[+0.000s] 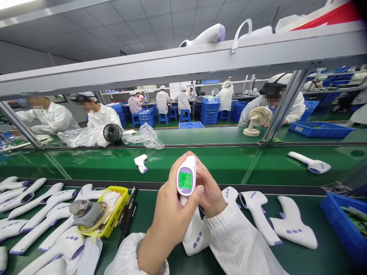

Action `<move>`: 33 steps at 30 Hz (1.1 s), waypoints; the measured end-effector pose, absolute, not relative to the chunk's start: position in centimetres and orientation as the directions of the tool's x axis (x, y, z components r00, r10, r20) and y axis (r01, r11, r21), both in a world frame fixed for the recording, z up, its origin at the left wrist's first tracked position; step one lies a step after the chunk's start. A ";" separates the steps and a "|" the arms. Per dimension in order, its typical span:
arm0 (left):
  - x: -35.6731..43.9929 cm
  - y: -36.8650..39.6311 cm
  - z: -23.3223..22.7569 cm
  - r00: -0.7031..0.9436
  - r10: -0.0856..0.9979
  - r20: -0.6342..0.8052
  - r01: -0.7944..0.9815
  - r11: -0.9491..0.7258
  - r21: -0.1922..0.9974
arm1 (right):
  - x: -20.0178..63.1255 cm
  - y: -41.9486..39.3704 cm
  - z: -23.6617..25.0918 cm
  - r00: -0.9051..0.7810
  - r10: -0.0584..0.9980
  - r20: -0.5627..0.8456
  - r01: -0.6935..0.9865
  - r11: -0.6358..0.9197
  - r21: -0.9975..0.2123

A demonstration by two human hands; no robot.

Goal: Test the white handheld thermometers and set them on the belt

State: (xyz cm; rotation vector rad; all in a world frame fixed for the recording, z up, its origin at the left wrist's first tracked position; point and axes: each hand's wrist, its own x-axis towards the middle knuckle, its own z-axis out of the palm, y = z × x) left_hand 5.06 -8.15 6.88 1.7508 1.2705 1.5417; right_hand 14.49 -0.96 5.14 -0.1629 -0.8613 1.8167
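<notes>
I hold a white and purple infrared forehead thermometer [187, 166] upright in front of me, its lit green screen facing me with dark text too small to read. My left hand [166, 210] is closed around its handle, the thumb lying across below the screen. Curled against its right side is my right hand [211, 193], with fingertips behind the body and partly hidden. Under my wrists, another white thermometer [197, 236] lies on the green bench. More thermometers [256, 214] rest just right of my right sleeve.
Many thermometers [54, 210] cover the left bench, beside a yellow tray [116, 217] with a metal-lidded jar [86, 212] and black pens [129, 214]. A blue bin [344, 221] stands right. Two thermometers lie on the green conveyor [97, 162]. Co-workers sit beyond; a shelf beam [143, 70] crosses above.
</notes>
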 end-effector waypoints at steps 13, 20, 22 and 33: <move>5.2 -8.2 6.7 -0.130 0.869 0.477 0.381 -0.401 0.833 | 14.6 -0.4 4.4 -0.444 0.824 0.352 -0.746 -0.121 -0.655; 4.7 -6.1 6.2 -0.351 0.854 0.383 0.005 -0.407 0.913 | 13.7 -1.0 4.4 -0.245 0.799 0.549 -0.599 0.320 -0.734; 3.5 -5.0 6.6 -0.380 0.905 0.191 -0.412 -0.351 0.841 | 13.2 -1.4 4.2 -0.266 0.706 0.656 -0.452 0.510 -0.732; -0.5 -4.1 7.4 -0.238 0.954 -0.184 -0.922 -0.162 0.353 | 10.9 -2.6 2.6 -0.472 0.407 0.782 -0.415 0.680 -0.605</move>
